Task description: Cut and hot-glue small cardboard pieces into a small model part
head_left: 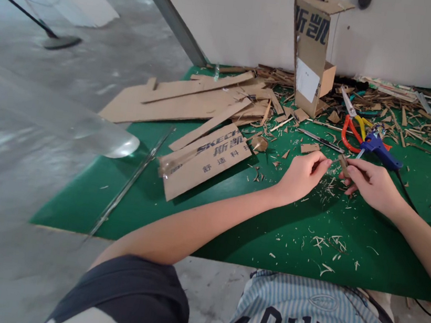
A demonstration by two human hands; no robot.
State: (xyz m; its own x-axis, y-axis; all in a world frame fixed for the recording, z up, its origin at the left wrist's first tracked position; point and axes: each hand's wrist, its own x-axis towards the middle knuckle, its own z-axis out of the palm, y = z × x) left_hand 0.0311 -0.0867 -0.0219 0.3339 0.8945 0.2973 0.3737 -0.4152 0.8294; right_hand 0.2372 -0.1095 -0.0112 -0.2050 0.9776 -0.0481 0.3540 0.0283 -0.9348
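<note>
My right hand (371, 183) pinches a small piece of brown cardboard (344, 167) between thumb and fingers. Close to it on the left, my left hand (304, 174) is closed, thumb against forefinger, at a thin bit beside the cardboard; what it holds is too small to make out. Just beyond the right hand lies a blue glue gun (382, 150), its nozzle pointing left. Scissors (353, 121) with red and yellow handles lie behind it. A utility knife (320, 140) rests beyond my left hand. Pale shavings (326, 242) are scattered on the green tabletop (254, 230) below my hands.
A tall cardboard structure (307, 57) stands at the back, near the white wall (253, 23). Cardboard sheets (163, 104) and a printed cardboard piece (210, 161) lie to the left. Scraps (407, 120) are heaped along the back. A clear strip (131, 185) crosses the left part.
</note>
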